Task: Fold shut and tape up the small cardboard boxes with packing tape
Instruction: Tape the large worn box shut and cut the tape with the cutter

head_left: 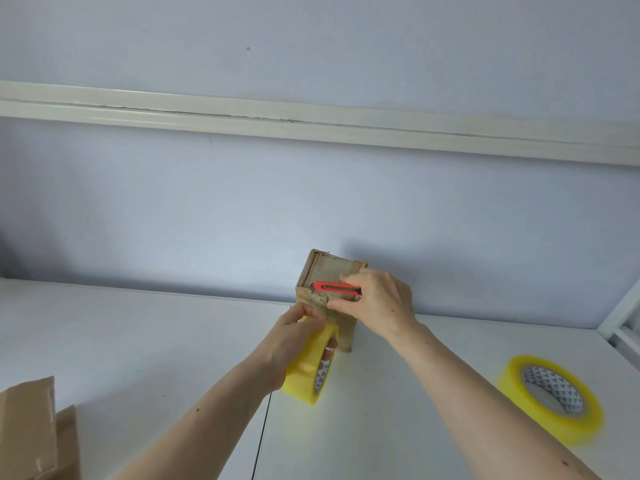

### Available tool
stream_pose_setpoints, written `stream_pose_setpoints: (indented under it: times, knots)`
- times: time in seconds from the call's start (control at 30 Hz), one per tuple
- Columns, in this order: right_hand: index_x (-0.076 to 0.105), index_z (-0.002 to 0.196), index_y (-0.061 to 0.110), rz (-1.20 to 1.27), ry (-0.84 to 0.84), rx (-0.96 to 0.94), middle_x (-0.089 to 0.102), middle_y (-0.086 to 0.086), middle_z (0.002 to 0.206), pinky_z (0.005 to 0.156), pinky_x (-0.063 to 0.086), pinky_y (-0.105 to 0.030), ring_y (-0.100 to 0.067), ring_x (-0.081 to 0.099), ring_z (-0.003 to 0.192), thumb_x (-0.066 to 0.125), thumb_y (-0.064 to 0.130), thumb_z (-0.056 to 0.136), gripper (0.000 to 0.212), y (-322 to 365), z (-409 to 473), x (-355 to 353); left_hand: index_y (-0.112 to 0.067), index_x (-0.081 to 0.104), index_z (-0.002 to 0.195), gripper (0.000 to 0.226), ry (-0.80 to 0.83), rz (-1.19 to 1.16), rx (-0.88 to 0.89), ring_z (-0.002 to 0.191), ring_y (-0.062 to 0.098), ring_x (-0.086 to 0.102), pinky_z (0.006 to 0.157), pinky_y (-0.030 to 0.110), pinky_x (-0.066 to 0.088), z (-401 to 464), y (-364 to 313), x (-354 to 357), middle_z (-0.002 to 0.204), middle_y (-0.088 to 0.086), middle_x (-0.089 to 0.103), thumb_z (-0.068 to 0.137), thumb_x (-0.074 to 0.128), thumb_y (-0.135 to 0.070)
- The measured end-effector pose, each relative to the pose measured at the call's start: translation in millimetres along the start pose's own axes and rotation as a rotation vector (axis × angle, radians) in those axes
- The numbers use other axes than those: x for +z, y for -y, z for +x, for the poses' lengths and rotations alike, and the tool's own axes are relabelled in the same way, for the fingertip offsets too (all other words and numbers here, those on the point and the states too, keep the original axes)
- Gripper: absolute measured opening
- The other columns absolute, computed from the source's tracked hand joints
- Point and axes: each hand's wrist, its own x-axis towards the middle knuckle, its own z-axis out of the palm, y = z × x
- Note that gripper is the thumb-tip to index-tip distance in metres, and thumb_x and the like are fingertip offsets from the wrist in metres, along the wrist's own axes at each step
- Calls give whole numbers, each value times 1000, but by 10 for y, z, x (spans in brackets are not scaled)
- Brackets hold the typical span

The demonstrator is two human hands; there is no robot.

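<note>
A small cardboard box [325,271] stands on the white table [138,341] close to the wall, its top covered with tape. My left hand [294,337] grips a yellow roll of packing tape [308,368] just below the box's near edge, fingers through the core. A strip of tape runs from the roll up to the box. My right hand [377,303] holds a red utility knife [337,288] over the box top, its tip pointing left toward the near left corner, while its fingers rest on the box's front edge.
A second yellow tape roll [550,396] lies flat on the table at the right. Brown cardboard boxes [31,434] stand at the lower left corner. The pale blue wall [207,209] rises right behind the box. A white frame [620,320] borders the right.
</note>
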Motion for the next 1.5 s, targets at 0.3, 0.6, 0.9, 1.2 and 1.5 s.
stream_pose_setpoints:
  times: [0.3,0.6,0.9,1.2,1.5]
  knots:
    - [73,96,23,16,64,54,67,12,94,77,51,-32,-18,64,88,61,60,79,42,16,109,-38,-11,54,102,5,-5,-46,-87,64,30,65,59,32,57,-140,151,-10,89,24,72,100,59,-13]
    - [61,82,22,-97,-14,-3,61,7,85,63,36,-29,-21,63,85,63,69,81,47,59,37,37,-12,56,108,16,-51,-61,24,74,28,69,71,38,56,-234,258,88,100,21,74,98,65,-21]
    - [53,127,34,190,59,46,64,10,110,78,42,-35,-23,61,106,37,61,100,41,116,-190,-228,-17,55,115,20,-83,-61,126,82,28,72,72,37,58,-393,291,161,102,16,75,98,65,-21]
    - [69,104,39,330,297,48,66,14,83,77,53,-37,-10,63,88,30,82,88,60,197,-684,-25,-18,56,117,27,-56,-59,125,83,27,74,68,32,57,-576,325,201,97,10,76,94,65,-8]
    - [74,108,44,256,95,51,73,13,86,60,50,-27,-10,65,82,54,75,85,43,292,-845,41,-29,56,120,35,-25,36,133,87,24,75,82,41,60,-704,361,200,107,8,73,93,67,-8]
